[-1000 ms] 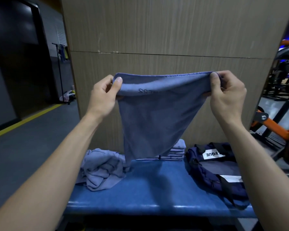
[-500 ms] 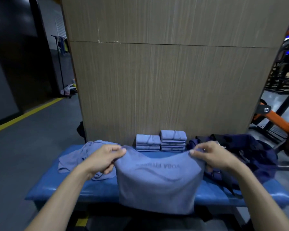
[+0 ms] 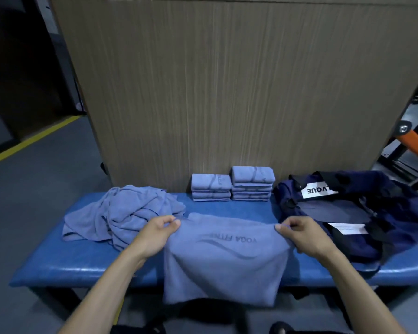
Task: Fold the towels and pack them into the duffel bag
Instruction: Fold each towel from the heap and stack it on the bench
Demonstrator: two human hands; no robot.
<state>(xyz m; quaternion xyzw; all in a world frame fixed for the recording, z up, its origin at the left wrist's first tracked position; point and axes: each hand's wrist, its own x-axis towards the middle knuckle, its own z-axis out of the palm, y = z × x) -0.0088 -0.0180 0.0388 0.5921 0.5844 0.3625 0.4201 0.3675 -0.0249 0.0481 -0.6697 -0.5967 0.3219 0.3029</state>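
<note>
Lowered since 1.0 s ago: towel (image 3: 223, 259) now draped over bench (image 3: 82, 268) front edge. Left hand (image 3: 157, 233) and right hand (image 3: 303, 233) pinch its far corners, fingers clamped on cloth.

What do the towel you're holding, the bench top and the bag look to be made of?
The blue-grey printed towel looks like soft matte microfibre or terry: it drapes limply and creases. The blue padded bench top looks like vinyl or faux leather, from its glossy highlights along the front edge. The navy duffel bag seems a thin woven synthetic, slumping in folds.
</note>
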